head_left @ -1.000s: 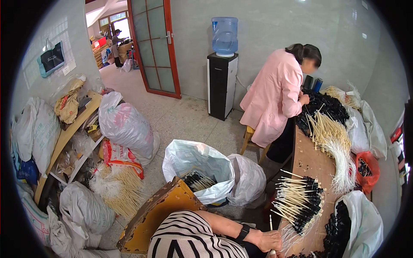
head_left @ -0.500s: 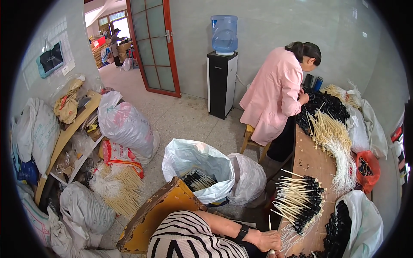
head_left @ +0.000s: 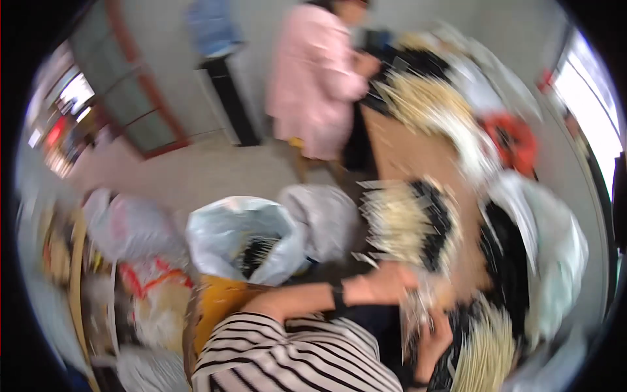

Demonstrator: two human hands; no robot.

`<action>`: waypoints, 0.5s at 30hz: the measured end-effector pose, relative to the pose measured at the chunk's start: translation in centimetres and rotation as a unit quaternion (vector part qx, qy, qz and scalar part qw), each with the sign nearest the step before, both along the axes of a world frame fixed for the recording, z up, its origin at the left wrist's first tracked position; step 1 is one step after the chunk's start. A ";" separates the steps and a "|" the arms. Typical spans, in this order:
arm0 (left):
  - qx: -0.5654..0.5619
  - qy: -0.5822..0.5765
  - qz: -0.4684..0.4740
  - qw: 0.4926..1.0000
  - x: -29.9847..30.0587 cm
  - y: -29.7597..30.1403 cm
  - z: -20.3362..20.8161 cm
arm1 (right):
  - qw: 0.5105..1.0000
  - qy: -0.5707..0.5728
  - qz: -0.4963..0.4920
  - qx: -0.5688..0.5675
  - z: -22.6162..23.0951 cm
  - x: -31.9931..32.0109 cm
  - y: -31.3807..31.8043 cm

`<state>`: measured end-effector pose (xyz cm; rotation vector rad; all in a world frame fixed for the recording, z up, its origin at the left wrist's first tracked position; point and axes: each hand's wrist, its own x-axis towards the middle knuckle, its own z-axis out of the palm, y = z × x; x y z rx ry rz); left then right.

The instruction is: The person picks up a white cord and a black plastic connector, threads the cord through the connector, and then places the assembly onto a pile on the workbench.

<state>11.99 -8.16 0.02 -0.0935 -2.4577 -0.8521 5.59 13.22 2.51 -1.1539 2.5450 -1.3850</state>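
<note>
Over the table, two hands among pale sticks.

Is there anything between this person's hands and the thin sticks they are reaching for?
Nothing visible. The left hand and right hand are already at a small bunch of sticks at the table edge, with no gap showing. The picture is too blurred to tell whether the fingers are closed on it.

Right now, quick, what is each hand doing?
Left hand: rests on a bunch of pale sticks; the blur hides its grip.
Right hand: at the same bunch; open or closed cannot be told.
</note>
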 end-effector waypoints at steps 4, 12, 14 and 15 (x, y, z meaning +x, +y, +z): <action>-0.027 -0.004 0.100 0.995 -1.6 -5.2 2.6 | 0.985 0.043 -0.163 -0.027 2.0 -1.4 1.6; -0.065 0.062 0.165 0.982 -12.4 -9.2 4.8 | 0.995 -0.067 -0.071 0.004 -0.1 0.6 2.9; -0.080 0.032 0.186 0.979 -14.6 -10.1 3.1 | 0.987 -0.140 -0.075 0.003 -0.2 1.7 2.7; -0.087 0.015 0.194 0.977 -15.1 -10.5 2.1 | 0.987 -0.141 -0.082 0.002 0.0 1.8 2.6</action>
